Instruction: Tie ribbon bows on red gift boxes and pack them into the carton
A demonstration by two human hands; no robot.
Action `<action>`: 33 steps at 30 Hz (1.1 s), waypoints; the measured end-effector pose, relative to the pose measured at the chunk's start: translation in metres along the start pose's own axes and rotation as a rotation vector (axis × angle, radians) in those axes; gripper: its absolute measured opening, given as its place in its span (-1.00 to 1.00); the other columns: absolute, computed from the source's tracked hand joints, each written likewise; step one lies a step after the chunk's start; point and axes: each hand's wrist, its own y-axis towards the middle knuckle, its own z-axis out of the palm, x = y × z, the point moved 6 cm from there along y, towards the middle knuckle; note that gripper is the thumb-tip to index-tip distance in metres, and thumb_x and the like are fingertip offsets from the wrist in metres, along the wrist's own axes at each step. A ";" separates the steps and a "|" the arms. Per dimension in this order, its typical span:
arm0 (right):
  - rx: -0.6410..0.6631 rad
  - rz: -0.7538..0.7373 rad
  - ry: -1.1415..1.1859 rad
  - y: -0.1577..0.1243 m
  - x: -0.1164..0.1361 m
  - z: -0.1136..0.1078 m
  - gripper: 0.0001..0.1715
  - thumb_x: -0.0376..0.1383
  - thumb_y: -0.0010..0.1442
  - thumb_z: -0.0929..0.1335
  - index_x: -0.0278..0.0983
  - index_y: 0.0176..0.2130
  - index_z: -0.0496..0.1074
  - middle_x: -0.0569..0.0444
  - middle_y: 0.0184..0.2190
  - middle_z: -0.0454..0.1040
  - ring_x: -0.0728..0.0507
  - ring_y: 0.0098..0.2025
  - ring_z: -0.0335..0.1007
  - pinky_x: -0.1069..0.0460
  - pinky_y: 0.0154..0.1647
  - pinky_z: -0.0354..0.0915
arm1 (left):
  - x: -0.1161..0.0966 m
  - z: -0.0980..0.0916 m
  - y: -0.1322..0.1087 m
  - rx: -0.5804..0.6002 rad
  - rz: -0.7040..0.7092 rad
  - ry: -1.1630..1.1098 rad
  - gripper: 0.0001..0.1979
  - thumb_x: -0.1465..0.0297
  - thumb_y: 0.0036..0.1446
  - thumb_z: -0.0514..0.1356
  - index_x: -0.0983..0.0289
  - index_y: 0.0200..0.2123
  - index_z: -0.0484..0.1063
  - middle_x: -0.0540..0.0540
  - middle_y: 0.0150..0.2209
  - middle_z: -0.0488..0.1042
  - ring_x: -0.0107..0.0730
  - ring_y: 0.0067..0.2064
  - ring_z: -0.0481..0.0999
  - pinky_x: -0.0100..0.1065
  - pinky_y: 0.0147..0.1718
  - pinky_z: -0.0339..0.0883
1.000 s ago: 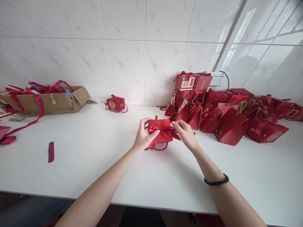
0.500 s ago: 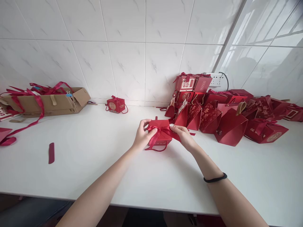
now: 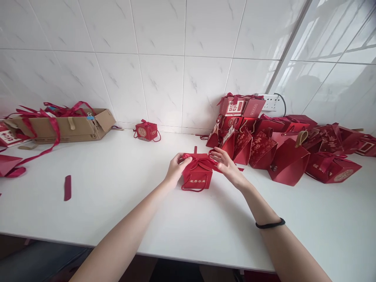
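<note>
A red gift box (image 3: pixel 197 178) with gold characters stands upright on the white table, and a twisted cord handle (image 3: pixel 194 190) hangs across its front. On its top lies a red ribbon bow (image 3: pixel 200 159). My left hand (image 3: pixel 177 168) pinches the bow's left side between thumb and fingers at the box's upper left edge. At the right end of the bow is my right hand (image 3: pixel 227 166), its fingers spread and slightly curved. Whether its fingertips touch the ribbon is hard to make out.
Several red gift boxes (image 3: pixel 263 149) are stacked and lined up at the right by the tiled wall, near a power strip (image 3: pixel 272 102). A small red box (image 3: pixel 146 131) stands at the back. Left are a cardboard box (image 3: pixel 73 129) of ribbons and a dark red strip (image 3: pixel 67 188).
The gift box has tipped back upright, so its front with gold characters now shows. My right hand has let go of the ribbon's right side and spread its fingers. My left hand still pinches the bow.
</note>
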 end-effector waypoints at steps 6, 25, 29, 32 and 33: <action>0.146 0.044 -0.225 -0.008 0.002 0.025 0.22 -0.01 -0.15 0.50 -0.05 0.30 -0.14 -0.10 0.27 0.05 -0.27 0.28 0.01 -0.23 0.20 0.10 | 0.004 -0.003 0.002 -0.053 -0.012 0.028 -0.69 0.16 -0.07 0.26 0.26 -0.39 0.33 0.02 -0.39 0.43 -0.40 -0.36 0.42 -0.41 -0.42 0.28; 0.148 -0.146 -0.325 -0.005 0.005 0.024 -0.04 -0.07 -0.12 0.50 -0.12 0.19 0.11 -0.07 0.16 0.19 -0.24 0.19 0.15 -0.18 0.18 0.14 | -0.037 0.008 -0.017 0.111 0.634 0.514 -0.64 0.58 0.01 -0.02 0.15 -0.23 0.47 0.04 0.09 0.39 -0.29 0.20 0.25 -0.10 0.17 0.14; 0.139 -0.083 -0.244 -0.005 0.005 0.023 0.01 -0.10 -0.16 0.52 -0.15 0.19 0.09 -0.08 0.18 0.20 -0.23 0.19 0.17 -0.15 0.17 0.17 | -0.041 0.009 -0.023 0.157 0.767 0.654 -0.73 0.57 0.00 0.01 0.15 -0.47 0.44 0.04 -0.23 0.58 -0.21 0.03 0.41 -0.04 0.05 0.21; 0.124 -0.025 -0.201 -0.005 0.006 0.020 0.02 -0.10 -0.15 0.52 -0.15 0.20 0.09 -0.08 0.17 0.24 -0.23 0.18 0.20 -0.15 0.18 0.16 | -0.046 0.007 -0.028 0.133 0.853 0.647 -0.80 0.49 0.05 0.04 0.16 -0.46 0.43 0.05 -0.31 0.59 -0.17 -0.06 0.45 -0.02 0.02 0.20; 0.106 -0.012 -0.192 -0.005 0.007 0.018 0.00 -0.10 -0.14 0.52 -0.14 0.19 0.10 -0.06 0.17 0.24 -0.22 0.18 0.19 -0.16 0.19 0.15 | -0.048 0.007 -0.029 0.127 0.873 0.625 -0.82 0.47 0.06 0.04 0.16 -0.46 0.42 0.06 -0.32 0.59 -0.16 -0.07 0.45 -0.03 0.02 0.20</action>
